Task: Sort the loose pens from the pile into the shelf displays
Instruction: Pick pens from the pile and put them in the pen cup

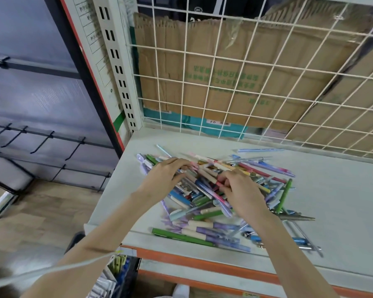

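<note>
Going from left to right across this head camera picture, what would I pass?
Black wall hooks → slotted shelf post → left hand on the pen pile → right hand → green pen → bare shelf top.

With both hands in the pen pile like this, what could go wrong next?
1. Several pens, such as the long green pen, lie at the front edge of the shelf. Stirring the pile of pens may push them off.
2. The pens are crossed and tangled, so the left hand or the right hand may drag neighbours along when lifting one.
3. The light blue pen by the wire grid lies apart and may be overlooked.
</note>
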